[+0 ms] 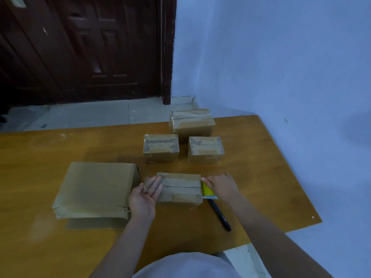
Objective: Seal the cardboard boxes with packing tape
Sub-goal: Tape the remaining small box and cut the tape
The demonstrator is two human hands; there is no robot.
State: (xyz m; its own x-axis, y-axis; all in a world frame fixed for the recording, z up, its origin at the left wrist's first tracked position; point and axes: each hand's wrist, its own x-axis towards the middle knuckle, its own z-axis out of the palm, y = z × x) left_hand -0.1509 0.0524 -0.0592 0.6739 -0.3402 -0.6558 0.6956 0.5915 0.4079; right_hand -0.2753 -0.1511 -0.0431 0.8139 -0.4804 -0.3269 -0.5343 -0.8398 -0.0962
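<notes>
Near the table's (60, 149) front edge sits the small box (179, 187) between my hands. My left hand (146, 194) lies flat and open against its left end; my right hand (220, 186) pinches a yellow tape cutter (207, 190) at its right end. If my left hand slackens, the light box could skid and the tape wrinkle.

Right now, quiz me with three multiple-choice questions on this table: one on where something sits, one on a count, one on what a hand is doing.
1. Where does the black pen lie?
A. right of the near small box
B. on the big flat box
C. on the floor

2. How many cardboard boxes are on the table?
A. three
B. five
C. seven

3. The left hand is:
A. flat against the near small box's left side
B. holding the pen
C. off the table

Answers: 1 A, it lies by that box's right corner. 2 B, four small, one large. 3 A, straight fingers touch it.
</notes>
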